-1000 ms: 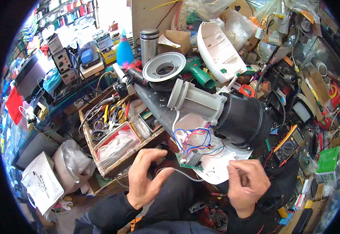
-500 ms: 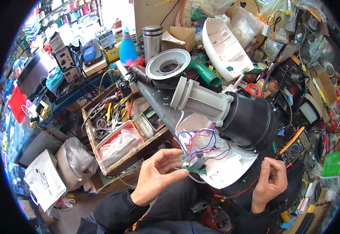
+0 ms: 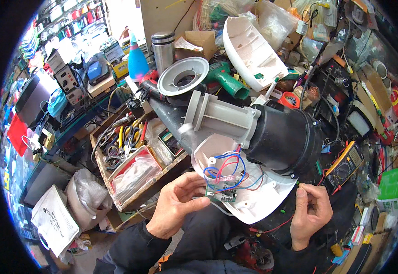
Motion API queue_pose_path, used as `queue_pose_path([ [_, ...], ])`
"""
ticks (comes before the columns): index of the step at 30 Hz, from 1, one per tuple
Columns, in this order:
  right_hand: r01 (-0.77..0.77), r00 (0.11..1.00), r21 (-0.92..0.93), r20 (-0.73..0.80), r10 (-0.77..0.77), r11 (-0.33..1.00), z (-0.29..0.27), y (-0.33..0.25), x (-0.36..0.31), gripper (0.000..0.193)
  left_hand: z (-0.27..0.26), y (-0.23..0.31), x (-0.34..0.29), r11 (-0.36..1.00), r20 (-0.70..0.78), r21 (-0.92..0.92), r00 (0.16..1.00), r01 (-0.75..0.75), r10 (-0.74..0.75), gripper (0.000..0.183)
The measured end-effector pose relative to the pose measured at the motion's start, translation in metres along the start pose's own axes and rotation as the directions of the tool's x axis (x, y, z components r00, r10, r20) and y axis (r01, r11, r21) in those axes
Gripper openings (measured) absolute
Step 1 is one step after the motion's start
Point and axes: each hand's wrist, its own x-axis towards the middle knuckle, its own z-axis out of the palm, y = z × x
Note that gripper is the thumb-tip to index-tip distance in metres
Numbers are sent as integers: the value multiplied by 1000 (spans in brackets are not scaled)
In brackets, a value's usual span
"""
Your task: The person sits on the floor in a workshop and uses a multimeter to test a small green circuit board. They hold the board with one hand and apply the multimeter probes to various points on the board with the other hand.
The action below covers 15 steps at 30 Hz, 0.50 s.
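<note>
My left hand [image 3: 177, 203] pinches a small green circuit board [image 3: 221, 192] by its left edge, between thumb and fingers. Blue and red wires [image 3: 241, 166] loop from the board toward a machine with a grey ribbed plastic neck [image 3: 224, 116] and a black round motor housing [image 3: 281, 140]. A white curved plastic shell [image 3: 260, 201] lies beneath the board and wires. To the right of the shell, my right hand [image 3: 312, 213] is closed, thumb against the curled fingers. Whatever it may hold is too small to make out.
A wooden drawer [image 3: 151, 180] of pliers and scissors stands at the left. Behind the machine are a grey ring-shaped part [image 3: 184, 76], a green heat gun [image 3: 228, 81] and another white shell [image 3: 253, 55]. A yellow-edged multimeter [image 3: 345, 165] lies at the right, with a red lead near my right hand.
The board has tilted in my left hand, so its face with the parts shows more. My right hand stays closed in nearly the same place. The whole view has shifted slightly.
</note>
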Motion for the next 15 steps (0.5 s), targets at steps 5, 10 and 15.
queue_pose_path([
  [5, -1, 1000, 1, 19, 1, 1000, -1, -1, 0, 11, -1, -7, 1, 993, 15, 70, 996, -91, 90, 60],
  [10, 56, 998, -63, 25, -55, 996, -3, -4, 3, 11, 2, -18, -4, 963, -47, 182, 976, -201, 212, 62],
  [15, 65, 997, -74, 45, -62, 995, -5, -9, 2, 11, 2, -27, -6, 974, -125, 145, 974, -172, 191, 62],
])
